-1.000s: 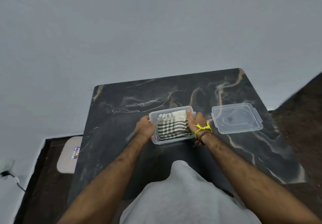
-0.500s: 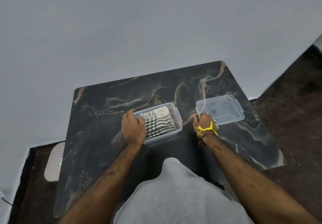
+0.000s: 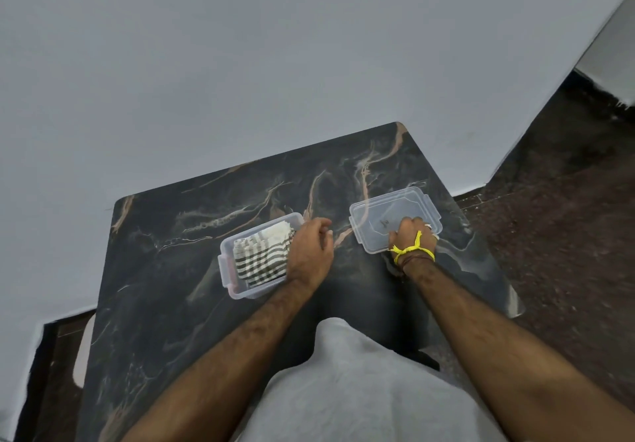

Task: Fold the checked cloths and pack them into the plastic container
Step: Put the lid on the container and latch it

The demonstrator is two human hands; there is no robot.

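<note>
A clear plastic container sits on the dark marble table, left of centre. Folded black-and-white checked cloths fill it. My left hand lies over the container's right end, fingers curled around that rim. The clear lid lies flat on the table to the right, apart from the container. My right hand, with a yellow thread at the wrist, grips the lid's near right part, fingers curled on it.
The table stands against a plain grey wall. Dark floor runs along the right side, close to the lid's end of the table. A pale object shows beside the table's left edge. My grey shirt covers the near edge.
My right hand left the container and moved right onto the lid. My left hand shifted from the container's left side to its right end. The view swung right.
</note>
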